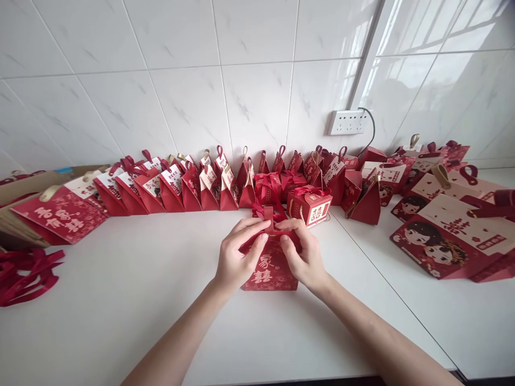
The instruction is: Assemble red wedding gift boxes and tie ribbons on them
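Observation:
A red gift box (270, 271) with white characters stands upright on the white table in front of me. At its top edge, my left hand (241, 252) pinches the left side between thumb and fingers. My right hand (303, 252) grips the same edge from the right. Between my fingertips a red ribbon loop (268, 219) sticks up. My fingers cover part of the top. Just behind it sits a small red cube box (309, 206) with a white label and a ribbon bow.
Several red and cream gift boxes (173, 185) line the tiled wall. Larger boxes with cartoon faces (446, 236) stand at right. Loose red ribbons (28, 273) lie at far left, beside a cardboard box (20, 190). A power strip (349, 123) is on the wall.

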Demonstrator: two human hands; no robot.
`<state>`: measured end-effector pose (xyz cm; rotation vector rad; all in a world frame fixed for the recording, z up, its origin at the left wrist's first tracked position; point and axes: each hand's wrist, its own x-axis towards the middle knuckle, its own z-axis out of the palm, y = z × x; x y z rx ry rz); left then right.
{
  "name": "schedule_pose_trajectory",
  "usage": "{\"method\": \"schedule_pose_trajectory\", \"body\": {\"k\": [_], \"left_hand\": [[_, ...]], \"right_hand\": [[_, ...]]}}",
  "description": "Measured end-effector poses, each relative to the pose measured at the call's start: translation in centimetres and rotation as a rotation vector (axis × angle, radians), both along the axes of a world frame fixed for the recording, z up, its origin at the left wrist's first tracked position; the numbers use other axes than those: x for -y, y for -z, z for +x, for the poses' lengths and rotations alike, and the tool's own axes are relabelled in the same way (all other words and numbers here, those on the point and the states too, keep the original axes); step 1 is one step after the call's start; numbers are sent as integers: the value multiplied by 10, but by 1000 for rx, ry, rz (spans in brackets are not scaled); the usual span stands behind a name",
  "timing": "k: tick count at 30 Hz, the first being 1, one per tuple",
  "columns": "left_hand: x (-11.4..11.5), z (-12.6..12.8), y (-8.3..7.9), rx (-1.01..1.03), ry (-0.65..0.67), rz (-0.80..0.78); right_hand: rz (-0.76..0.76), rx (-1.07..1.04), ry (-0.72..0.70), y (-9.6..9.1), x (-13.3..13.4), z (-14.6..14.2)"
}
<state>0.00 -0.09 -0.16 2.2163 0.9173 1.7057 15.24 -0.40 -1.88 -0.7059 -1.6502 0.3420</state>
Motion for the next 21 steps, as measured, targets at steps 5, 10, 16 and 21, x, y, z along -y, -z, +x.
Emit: {"method": "schedule_pose_trajectory", "body": {"k": [5,10,16,21], "left_hand": [[0,-4,0,-8,52,-62],[-7,-7,17,41,84,-233],[-14,2,30,220,23,-504],[-3,12,30,130,229,-532]], "right_hand": [[-2,9,-121,10,-1,9],[-310,-72,-140,11,-11,19],[-475,-818,-166,-2,-28,31],[-627,-911,-381,-3,-32,38]]}}
